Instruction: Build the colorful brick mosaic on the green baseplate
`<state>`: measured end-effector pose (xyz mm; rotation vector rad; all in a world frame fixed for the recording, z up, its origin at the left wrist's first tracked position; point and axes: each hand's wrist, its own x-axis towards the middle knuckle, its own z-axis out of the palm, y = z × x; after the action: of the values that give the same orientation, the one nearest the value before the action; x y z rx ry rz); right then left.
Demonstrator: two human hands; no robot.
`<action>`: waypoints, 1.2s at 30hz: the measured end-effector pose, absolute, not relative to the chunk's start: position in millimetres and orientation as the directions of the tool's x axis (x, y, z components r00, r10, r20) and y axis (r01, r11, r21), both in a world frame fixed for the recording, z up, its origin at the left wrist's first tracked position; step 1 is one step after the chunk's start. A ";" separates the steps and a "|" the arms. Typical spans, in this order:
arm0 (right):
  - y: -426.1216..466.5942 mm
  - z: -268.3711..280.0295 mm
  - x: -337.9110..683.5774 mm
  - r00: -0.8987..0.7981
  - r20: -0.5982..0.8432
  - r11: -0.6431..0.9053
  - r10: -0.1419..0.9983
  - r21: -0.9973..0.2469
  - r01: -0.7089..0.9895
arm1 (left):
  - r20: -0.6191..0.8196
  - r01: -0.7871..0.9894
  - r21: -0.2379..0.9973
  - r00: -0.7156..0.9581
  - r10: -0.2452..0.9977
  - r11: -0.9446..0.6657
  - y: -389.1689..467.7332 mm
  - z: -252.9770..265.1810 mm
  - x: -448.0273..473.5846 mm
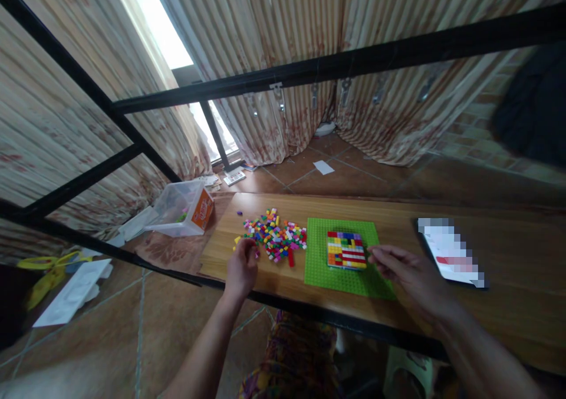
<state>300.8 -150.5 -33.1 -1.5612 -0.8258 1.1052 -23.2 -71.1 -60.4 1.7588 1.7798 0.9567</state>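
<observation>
A square build of coloured toy bricks [347,250] sits on a green studded baseplate [318,275] on the wooden table. Just right of this build is my right hand [411,275], its thumb and fingers pinched together over the baseplate; whatever they may hold is too small to name. To the left lies a loose pile of small bricks [276,237] in many colours. My left hand [242,267] is at the pile's near left edge with fingers curled closed. Any brick inside those fingers is hidden.
A phone [453,251] lies on the table [508,322] at the right. Beyond the table's left end, a clear plastic box [177,210] with an orange label stands on the floor. Black metal bars [309,72] cross in front of the curtains. White sheets [73,293] lie at lower left.
</observation>
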 end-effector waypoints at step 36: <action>-147.4 -27.4 303.7 0.332 -0.215 -0.200 0.918 -0.977 -0.080 | 0.036 0.340 0.935 0.199 0.979 -0.104 -87.6 -77.9 126.2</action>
<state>303.7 -147.4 -27.4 -1.4714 -0.8089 1.1149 126.2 -87.6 -77.9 1.6049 1.2784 0.9261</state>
